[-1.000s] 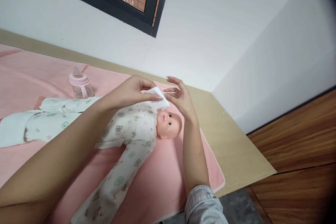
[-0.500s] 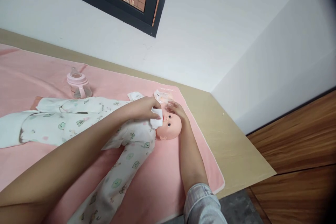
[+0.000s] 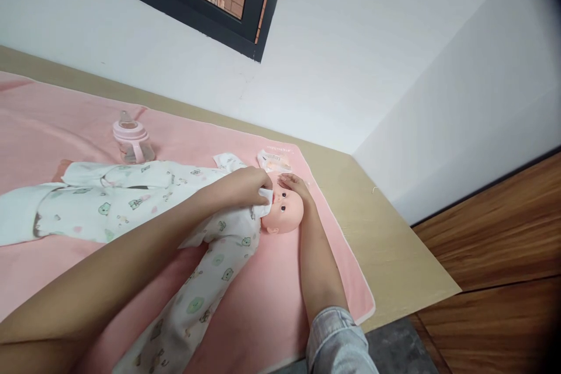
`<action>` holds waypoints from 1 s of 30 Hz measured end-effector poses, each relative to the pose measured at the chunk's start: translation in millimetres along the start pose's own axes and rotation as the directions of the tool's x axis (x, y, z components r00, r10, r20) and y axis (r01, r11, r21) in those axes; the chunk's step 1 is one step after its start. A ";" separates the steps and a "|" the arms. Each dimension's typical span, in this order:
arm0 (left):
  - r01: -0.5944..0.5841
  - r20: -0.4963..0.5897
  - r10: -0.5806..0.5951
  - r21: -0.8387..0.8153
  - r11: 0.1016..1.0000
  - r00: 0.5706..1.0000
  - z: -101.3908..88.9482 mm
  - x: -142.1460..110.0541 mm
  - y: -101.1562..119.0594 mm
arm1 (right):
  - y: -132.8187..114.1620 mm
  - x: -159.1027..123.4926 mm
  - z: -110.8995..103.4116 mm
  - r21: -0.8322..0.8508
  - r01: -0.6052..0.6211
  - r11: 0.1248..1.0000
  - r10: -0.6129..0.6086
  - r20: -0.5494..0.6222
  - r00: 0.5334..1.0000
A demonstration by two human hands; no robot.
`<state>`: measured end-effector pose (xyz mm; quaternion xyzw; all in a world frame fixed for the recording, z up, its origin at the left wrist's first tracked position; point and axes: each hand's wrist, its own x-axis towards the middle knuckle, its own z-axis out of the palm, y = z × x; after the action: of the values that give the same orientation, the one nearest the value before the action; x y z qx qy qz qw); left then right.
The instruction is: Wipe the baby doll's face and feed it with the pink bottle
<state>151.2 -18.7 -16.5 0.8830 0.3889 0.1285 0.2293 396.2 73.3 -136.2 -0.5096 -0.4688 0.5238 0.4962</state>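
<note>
A baby doll [image 3: 287, 210] in a white printed sleepsuit [image 3: 144, 193] lies on its back on a pink blanket [image 3: 280, 298]. My left hand [image 3: 245, 186] is closed on a small white wipe [image 3: 264, 203] and presses it against the doll's mouth and chin. My right hand [image 3: 294, 185] rests on the top of the doll's head with its fingers laid flat.
A pink baby bottle [image 3: 131, 141] stands on the blanket behind the doll. A small wipes packet [image 3: 274, 159] lies near the blanket's far edge. The blanket covers a light wooden table [image 3: 394, 251] set against a white wall, with wooden floor to the right.
Both hands came down from above the doll. The left hand brought the wipe to the doll's face, and the right hand settled on its head.
</note>
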 end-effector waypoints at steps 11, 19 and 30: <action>0.029 -0.025 -0.026 0.127 0.991 0.999 -0.6 0.2 -0.8 | 16.9 10.6 -10.0 0.125 -0.020 0.992 0.020 0.005 1.000; 0.033 -0.072 -0.022 0.149 0.988 0.997 1.0 4.3 -5.9 | 18.3 11.9 -10.0 0.119 0.002 0.993 0.000 -0.016 1.000; 0.017 -0.135 0.006 0.169 0.985 0.991 2.3 6.1 -5.0 | 14.1 8.9 -6.4 0.067 0.022 0.998 -0.019 -0.039 0.999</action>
<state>153.1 -11.9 -20.7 0.8876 0.4154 0.1538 0.1265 402.1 81.1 -151.2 -0.4977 -0.4465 0.5244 0.5272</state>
